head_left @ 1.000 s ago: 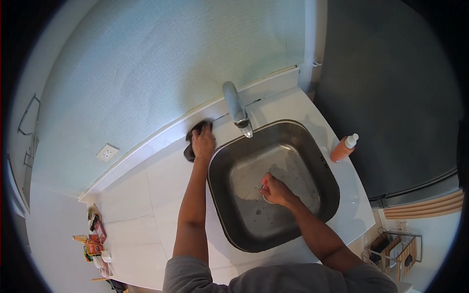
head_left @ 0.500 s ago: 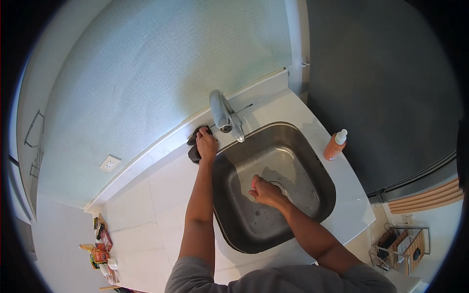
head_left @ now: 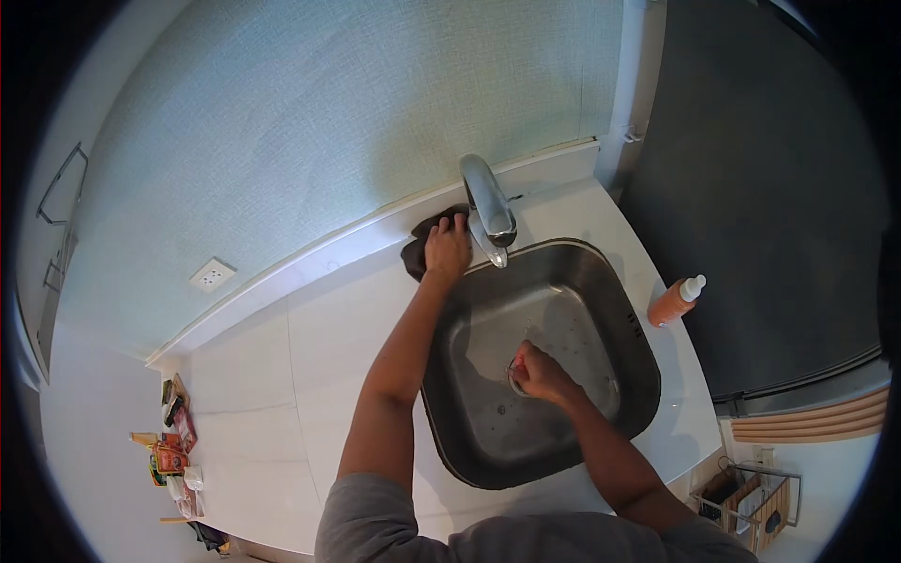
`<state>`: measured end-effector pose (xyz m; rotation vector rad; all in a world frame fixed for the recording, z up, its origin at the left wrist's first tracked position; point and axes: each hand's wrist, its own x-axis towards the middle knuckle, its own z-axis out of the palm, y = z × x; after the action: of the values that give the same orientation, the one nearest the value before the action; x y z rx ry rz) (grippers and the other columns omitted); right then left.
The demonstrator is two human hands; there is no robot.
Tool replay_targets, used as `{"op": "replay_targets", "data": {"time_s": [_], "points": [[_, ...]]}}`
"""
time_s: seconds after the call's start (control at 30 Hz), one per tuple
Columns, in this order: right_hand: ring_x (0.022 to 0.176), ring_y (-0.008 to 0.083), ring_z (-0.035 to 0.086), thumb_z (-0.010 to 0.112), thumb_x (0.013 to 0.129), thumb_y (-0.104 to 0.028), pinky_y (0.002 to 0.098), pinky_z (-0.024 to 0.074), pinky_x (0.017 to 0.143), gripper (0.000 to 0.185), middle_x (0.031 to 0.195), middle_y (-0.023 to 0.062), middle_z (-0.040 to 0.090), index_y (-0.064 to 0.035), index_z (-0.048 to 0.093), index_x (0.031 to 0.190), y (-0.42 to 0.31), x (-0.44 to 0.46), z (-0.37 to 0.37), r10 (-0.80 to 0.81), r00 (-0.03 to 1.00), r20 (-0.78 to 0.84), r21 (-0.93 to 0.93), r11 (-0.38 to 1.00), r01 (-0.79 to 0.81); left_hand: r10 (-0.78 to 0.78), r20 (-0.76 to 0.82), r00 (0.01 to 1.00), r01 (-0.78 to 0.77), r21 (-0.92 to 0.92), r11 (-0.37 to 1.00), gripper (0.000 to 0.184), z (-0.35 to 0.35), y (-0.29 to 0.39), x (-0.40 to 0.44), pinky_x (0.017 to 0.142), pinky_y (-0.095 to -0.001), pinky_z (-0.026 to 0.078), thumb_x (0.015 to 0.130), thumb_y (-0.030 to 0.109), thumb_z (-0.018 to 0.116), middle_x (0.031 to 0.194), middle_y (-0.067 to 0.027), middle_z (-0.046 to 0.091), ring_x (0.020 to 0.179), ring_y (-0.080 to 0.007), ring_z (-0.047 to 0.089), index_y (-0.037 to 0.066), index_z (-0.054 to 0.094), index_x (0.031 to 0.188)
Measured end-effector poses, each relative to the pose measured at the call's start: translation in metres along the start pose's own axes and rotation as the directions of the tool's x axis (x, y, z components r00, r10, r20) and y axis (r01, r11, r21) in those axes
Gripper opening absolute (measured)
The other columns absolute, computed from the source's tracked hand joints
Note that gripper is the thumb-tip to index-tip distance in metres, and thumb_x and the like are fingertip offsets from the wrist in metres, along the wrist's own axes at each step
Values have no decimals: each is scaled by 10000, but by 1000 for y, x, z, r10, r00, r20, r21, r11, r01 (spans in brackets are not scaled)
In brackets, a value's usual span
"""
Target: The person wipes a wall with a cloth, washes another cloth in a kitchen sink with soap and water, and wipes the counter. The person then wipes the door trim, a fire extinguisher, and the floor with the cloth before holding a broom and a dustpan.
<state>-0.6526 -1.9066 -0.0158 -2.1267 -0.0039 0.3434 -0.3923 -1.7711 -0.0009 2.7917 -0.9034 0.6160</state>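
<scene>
My left hand (head_left: 448,251) presses on a dark cloth (head_left: 414,258) against the counter and backsplash, just left of the faucet (head_left: 487,202). Over the basin of the steel sink (head_left: 469,441) is my right hand (head_left: 542,372), its fingers curled closed above the drain area. Whatever those fingers hold, if anything, is too small to make out. A thin ring edge shows beside them, partly covered by the hand. Small water drops lie on the sink's bottom.
An orange pump bottle (head_left: 674,301) stands on the counter (head_left: 357,328) right of the sink. Food packets (head_left: 171,457) lie at the far left end. A wall outlet (head_left: 213,274) is above the backsplash. A rack (head_left: 751,502) stands at the lower right.
The camera view has shifted. My left hand and the cloth have moved right along the backsplash, close to the faucet's base. My right hand stays over the sink, fingers still curled.
</scene>
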Motion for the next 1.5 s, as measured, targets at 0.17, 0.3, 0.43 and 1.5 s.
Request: {"op": "replay_targets", "data": {"time_s": [0.17,0.3,0.43,1.5], "points": [[864,332,593,602,821,-155,407,452,757,249,891,182,581,-10,438,940,11,0,-6,37,995,-95,-18,999,-38,-43,-14,999,43,13,999,315,-29,-33,-26,807,-400,429,771,114,437,899,-169,609,920,-322,560,98,510,1077],[834,335,597,585,826,-143,409,461,755,230,866,165,586,-11,430,933,8,-2,-2,-10,998,-67,-6,1000,9,-68,-46,997,68,9,998,291,-45,-55,-46,812,-430,412,802,87,421,815,-171,627,924,-333,552,106,470,1088],[870,339,591,573,830,-133,415,460,775,219,882,174,580,-8,421,925,4,2,2,-32,994,-108,-56,998,26,-108,21,994,110,-70,992,304,-43,-56,-43,784,-439,395,786,37,476,788,-163,625,937,-336,539,104,430,1079],[929,368,569,553,851,-140,439,450,801,213,954,196,587,-7,441,974,13,8,-10,21,997,-79,-201,979,-37,-274,-103,956,271,-45,962,278,-62,-64,-111,705,-474,459,824,148,522,832,-225,595,828,-386,555,117,538,1100]]}}
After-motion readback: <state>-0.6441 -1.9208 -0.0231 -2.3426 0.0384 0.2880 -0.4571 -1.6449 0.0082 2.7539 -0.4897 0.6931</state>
